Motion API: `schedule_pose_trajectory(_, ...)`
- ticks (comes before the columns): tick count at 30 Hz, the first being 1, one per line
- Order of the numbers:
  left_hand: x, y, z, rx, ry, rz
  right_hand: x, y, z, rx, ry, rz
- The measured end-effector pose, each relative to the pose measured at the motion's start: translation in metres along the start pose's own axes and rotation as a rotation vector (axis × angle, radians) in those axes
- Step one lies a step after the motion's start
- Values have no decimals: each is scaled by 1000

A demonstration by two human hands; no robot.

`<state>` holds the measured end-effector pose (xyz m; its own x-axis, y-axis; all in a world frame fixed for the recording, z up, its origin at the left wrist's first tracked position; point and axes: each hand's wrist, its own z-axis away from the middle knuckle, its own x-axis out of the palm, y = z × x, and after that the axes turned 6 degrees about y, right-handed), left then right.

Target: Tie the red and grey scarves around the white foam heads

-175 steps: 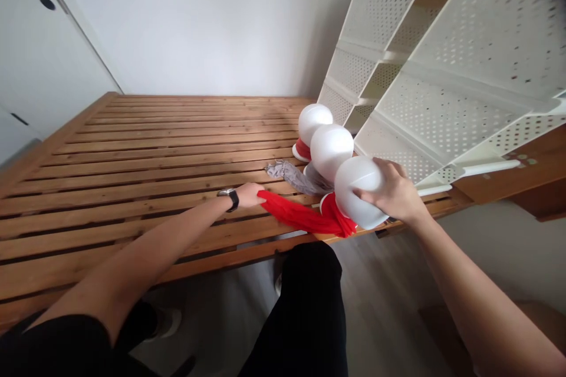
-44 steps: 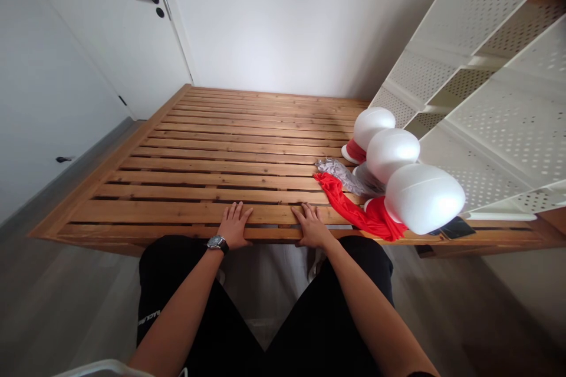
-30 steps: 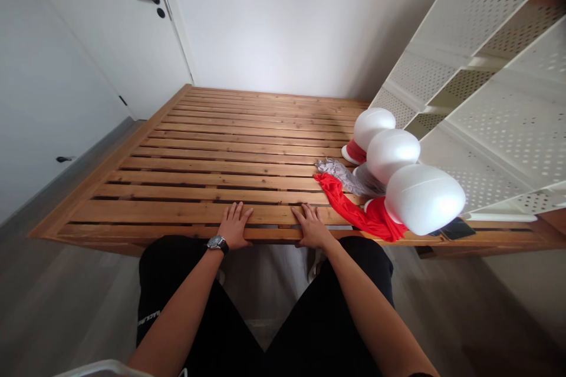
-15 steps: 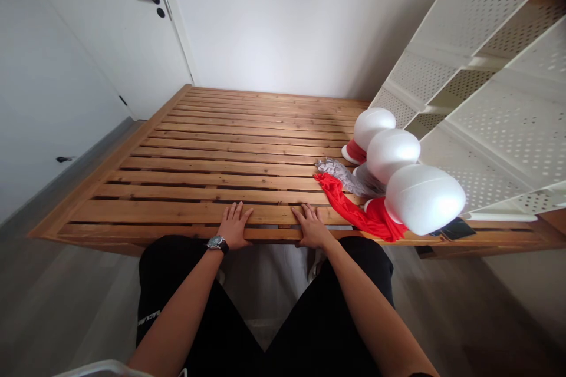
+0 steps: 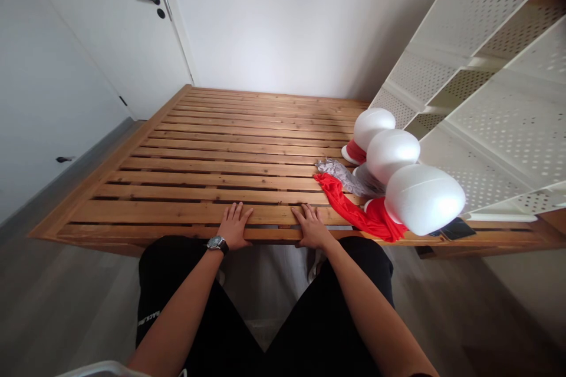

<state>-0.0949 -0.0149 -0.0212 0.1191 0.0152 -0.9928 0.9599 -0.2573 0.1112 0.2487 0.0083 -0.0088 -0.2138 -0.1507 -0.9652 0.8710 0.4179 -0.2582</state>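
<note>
Red scarf (image 5: 342,203): bunched at the neck of the near head form (image 5: 424,199), loose end trailing out to that form's left; I can't tell if it wraps fully round.
Long axis: slants from beneath the near head form leftward and away, free tip close by the grey scarf (image 5: 347,177).
Right grip (image 5: 312,228): left of the near head form, palm down on the front edge of the slatted platform (image 5: 212,159), fingers spread, holding nothing.
Left grip (image 5: 234,227): farther left of the near head form, same edge, fingers fanned, nothing in it.
Nearer side: right, by my reading. From that grip, the scarf's tip lies ahead and slightly right, its bunched part well to the right; no contact that I can see.
Row: middle head form (image 5: 393,154) and far head form (image 5: 374,127) stand beyond the near head form, stepping left.
</note>
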Motion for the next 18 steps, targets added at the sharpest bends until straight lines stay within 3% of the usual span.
schedule_pose_trajectory(18,0,0,0,-10,-9,-13,0,-1,0,11,-20,3)
